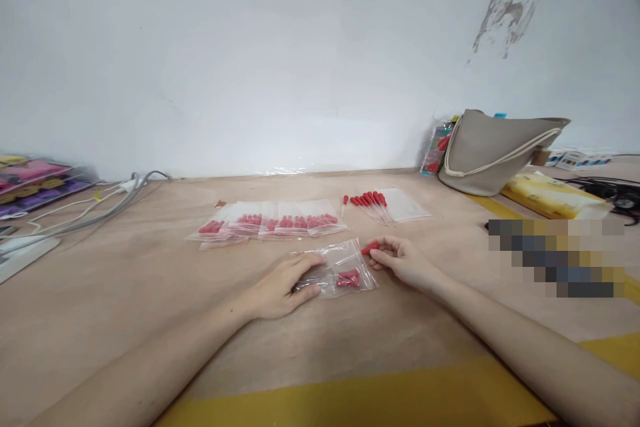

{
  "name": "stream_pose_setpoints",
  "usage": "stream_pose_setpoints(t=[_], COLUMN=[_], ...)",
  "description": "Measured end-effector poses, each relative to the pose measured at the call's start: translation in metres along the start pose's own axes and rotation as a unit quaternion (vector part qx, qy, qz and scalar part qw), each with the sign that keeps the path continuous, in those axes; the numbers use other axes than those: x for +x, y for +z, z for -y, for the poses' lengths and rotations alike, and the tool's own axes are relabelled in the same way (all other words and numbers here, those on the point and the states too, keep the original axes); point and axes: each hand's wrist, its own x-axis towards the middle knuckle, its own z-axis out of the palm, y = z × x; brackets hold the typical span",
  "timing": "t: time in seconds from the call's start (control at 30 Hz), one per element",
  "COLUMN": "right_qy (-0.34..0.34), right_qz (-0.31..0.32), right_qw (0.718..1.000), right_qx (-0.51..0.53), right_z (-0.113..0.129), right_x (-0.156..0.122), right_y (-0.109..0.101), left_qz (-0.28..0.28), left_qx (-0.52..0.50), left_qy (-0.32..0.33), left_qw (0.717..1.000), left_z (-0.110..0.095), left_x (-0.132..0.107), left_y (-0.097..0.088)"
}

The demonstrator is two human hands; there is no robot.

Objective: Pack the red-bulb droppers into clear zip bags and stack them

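A clear zip bag lies on the table before me with red dropper bulbs inside. My left hand holds the bag's left end, thumb at the near side and fingers at the far side. At the bag's right end, my right hand pinches a glass dropper by its red bulb; its thin clear tube points left, over or into the bag, I cannot tell which. Farther back, several loose droppers with red bulbs lie fanned out, partly on an empty-looking clear bag.
A row of overlapping filled zip bags lies behind my left hand. To the right are a grey drawstring bag, a yellow soft pack and black cables. At the left are a power strip, cords and a colourful rack.
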Motion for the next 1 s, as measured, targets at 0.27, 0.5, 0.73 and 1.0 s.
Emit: stream_pose_setpoints(t=[0.27, 0.5, 0.73, 1.0], right_qy=[-0.148, -0.144, -0.167, -0.206], right_qz=[0.089, 0.083, 0.08, 0.087], right_qw=[0.937, 0.964, 0.965, 0.966], right_qx=[-0.304, -0.207, -0.183, -0.13], right_z=[0.002, 0.006, 0.006, 0.002], right_x=[0.003, 0.003, 0.001, 0.0], right_y=[-0.012, 0.011, 0.014, 0.019], left_qz=[0.003, -0.001, -0.001, 0.002], left_qx=[0.006, 0.002, 0.003, 0.004], left_qy=[-0.003, 0.003, 0.004, 0.01], left_qw=[1.0, 1.0, 1.0, 1.0], left_z=[-0.001, -0.003, -0.001, -0.002], left_x=[0.0, 0.001, 0.001, 0.002], left_y=[0.0, -0.001, 0.001, 0.001])
